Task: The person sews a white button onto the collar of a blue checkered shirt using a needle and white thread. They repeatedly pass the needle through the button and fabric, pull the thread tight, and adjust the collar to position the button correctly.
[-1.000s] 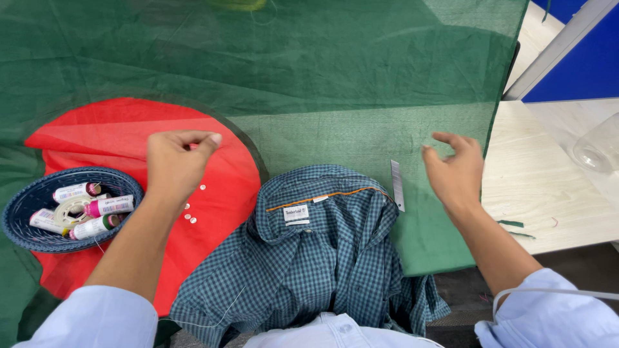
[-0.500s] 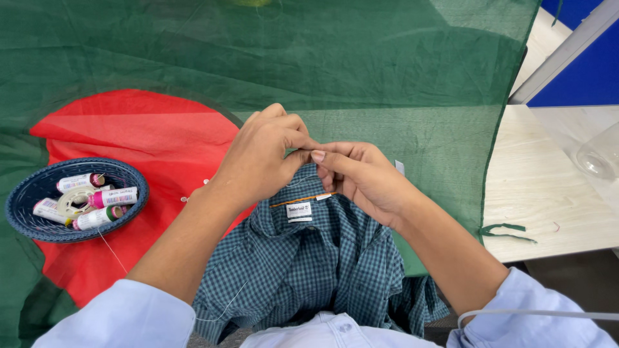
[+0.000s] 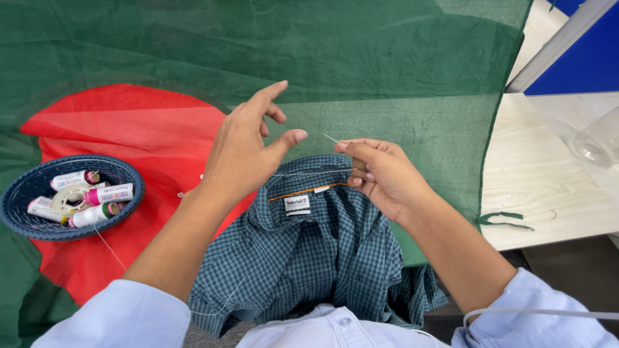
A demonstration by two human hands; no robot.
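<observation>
1. At the far left of the cloth-covered table, a dark blue woven basket (image 3: 39, 222) held several thread spools (image 3: 106, 193) and a roll of tape; it sat on the red disc (image 3: 129, 142) of the green cloth (image 3: 361, 58).
2. Just right of the basket, a fine white thread (image 3: 109, 251) ran from the spools down toward the person's left sleeve.
3. Left hand (image 3: 248, 151): it was raised above the shirt collar with fingers spread and thumb extended. Half a second before, it had been pinched together with the right hand; now it had parted from it. Whether the thumb and forefinger gripped the thread end could not be told.
4. Between the two hands, a taut thread segment (image 3: 309, 173) stretched across the collar of the blue checked shirt (image 3: 309, 258), which lay bunched at the table's near edge.
5. Right hand (image 3: 380, 174): it was closed in a pinch on a needle (image 3: 331, 137), whose tip projected up and left from the fingertips.
6. The separation of the hands suggested that thread was being drawn out from the needle.
7. At the right, the bare wooden tabletop (image 3: 548, 193) carried a green fabric scrap (image 3: 506, 218) and a clear container (image 3: 599, 142).
</observation>
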